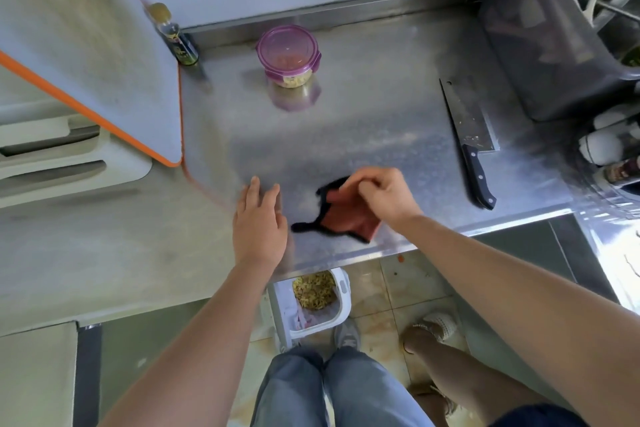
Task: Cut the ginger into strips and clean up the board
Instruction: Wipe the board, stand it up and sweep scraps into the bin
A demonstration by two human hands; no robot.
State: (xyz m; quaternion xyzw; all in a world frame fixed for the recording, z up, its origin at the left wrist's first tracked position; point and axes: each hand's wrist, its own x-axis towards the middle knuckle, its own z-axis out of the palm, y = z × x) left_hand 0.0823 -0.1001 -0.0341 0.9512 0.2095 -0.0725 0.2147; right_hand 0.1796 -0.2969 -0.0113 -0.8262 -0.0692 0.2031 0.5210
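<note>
My left hand (259, 218) is open, fingers straight and close together, palm down at the front edge of the counter (363, 114). I cannot tell whether it presses on the steel or sits just above it. It holds nothing.

My right hand (384, 198) has its fingers curled and pinches the upper edge of a red cloth (346, 218) with dark trim. The cloth is blurred. Its lower part is on the counter near the front edge, just beside my left hand and not touching it.

The cutting board (104, 45), white with an orange rim, is at the far left, well apart from both hands. Its rounded corner meets the left side of the steel counter. I cannot tell whether it lies flat or stands tilted. Its visible face carries no pieces.

The knife (469, 128), a broad cleaver with a black handle, lies flat on the counter to the right, handle toward me, apart from my right hand.

A round container (287, 55) with a purple clip lid stands closed near the back of the counter. Pale yellow shreds, possibly the ginger, show through its lower wall. A small dark bottle (176, 38) stands upright to the left of it, beside the board.

Below the counter edge, a white bin (311, 302) on the floor holds a heap of pale yellow strips.
</note>
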